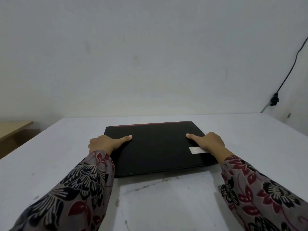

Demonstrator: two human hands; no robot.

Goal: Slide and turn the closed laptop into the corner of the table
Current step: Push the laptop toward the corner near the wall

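A closed black laptop point(158, 149) with a red strip along its far edge lies flat on the white table point(166, 205), a little beyond the middle. A pale sticker point(195, 150) marks its lid at the near right. My left hand point(106, 144) grips the laptop's left side, thumb on the lid, fingers hidden over the edge. My right hand point(208, 142) grips the right side the same way, partly covering the sticker. Both sleeves are floral patterned.
The table meets a pale wall point(150, 55) at its far edge, and its right far corner point(261, 114) lies below a black cable and plug point(274, 100) on the wall. A wooden desk point(13, 130) stands lower at the left.
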